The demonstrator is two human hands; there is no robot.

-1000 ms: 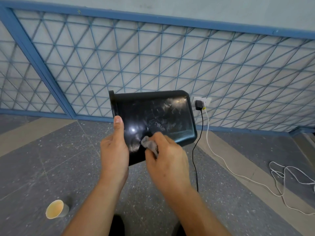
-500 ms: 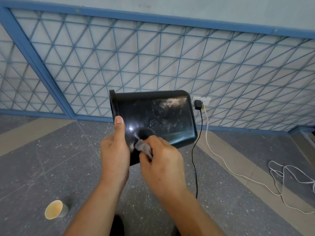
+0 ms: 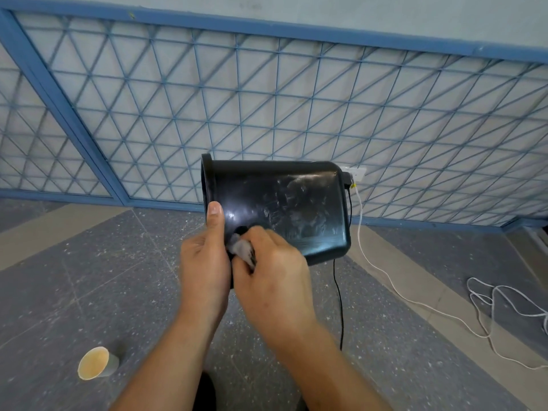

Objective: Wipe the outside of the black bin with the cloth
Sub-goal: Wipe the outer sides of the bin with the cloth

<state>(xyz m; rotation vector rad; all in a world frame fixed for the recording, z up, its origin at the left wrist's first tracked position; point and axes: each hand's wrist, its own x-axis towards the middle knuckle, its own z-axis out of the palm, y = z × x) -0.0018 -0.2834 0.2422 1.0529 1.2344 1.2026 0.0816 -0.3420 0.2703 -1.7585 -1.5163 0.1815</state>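
**Two bare hands wipe a black bin held above a speckled floor**

At the far left, a paper cup (image 3: 98,362) lies tipped on the grey speckled floor (image 3: 89,277), with its open mouth facing the viewer. It is well apart from everything else. A beige band (image 3: 59,229) runs across the floor behind it. The back of the room is a pale wall (image 3: 326,10) fronted by a blue lattice grille (image 3: 296,99) of crossing bars in a thick blue frame.

Near the middle, the left hand (image 3: 204,262) holds the black bin (image 3: 281,203) in the air in front of the grille. Its grip is clamped on the bin near the rim, with the thumb lying straight up the outer wall. The bin is on its side, with the open mouth to the left and the base to the right. Pale smears show on its glossy side.

Just right of the left thumb, a small grey cloth (image 3: 241,249) presses against the lower left part of the bin's side. The right hand (image 3: 272,280) has its grip pinched tight on the cloth, fingers curled over it.

Behind the bin's right end, a white wall socket (image 3: 357,173) holds a black plug (image 3: 346,180). A black cable (image 3: 339,292) hangs down from there to the floor. A white cable (image 3: 415,301) trails right and lies in loose loops by the floor's right edge.
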